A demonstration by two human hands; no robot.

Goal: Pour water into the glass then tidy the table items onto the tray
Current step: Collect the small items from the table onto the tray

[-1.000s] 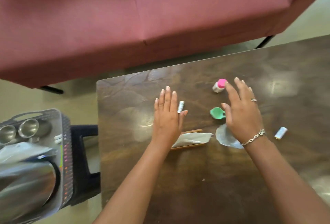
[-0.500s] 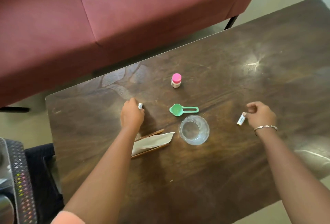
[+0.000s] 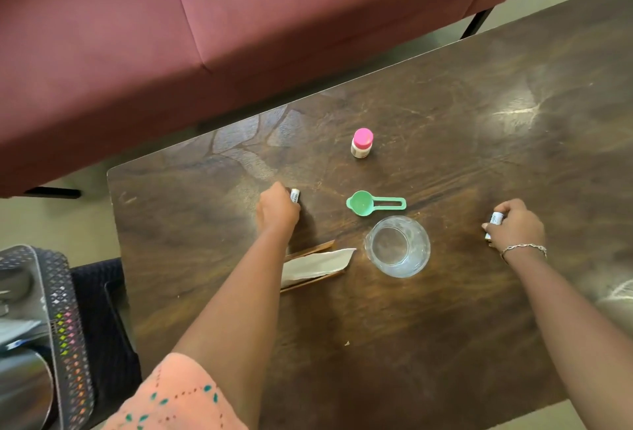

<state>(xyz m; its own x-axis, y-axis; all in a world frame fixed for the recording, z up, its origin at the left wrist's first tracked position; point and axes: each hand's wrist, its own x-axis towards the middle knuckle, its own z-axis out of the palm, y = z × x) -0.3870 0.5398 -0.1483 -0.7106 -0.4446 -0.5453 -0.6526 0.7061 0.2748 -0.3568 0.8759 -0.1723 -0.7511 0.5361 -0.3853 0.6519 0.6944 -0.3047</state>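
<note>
Head view: left hand [image 3: 277, 212] is pinching small white tube [image 3: 295, 195]. Right hand [image 3: 519, 226] is gripping second white tube [image 3: 496, 218] (clear glass [image 3: 397, 247] between).

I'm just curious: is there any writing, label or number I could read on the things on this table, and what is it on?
No text here can be read outright.
left tube, gripped by the left hand: dark print on its side, too blurred to read.
right tube, gripped by the right hand: dark print, too blurred to read.
pink-capped bottle: pale label, too small to read.
</note>
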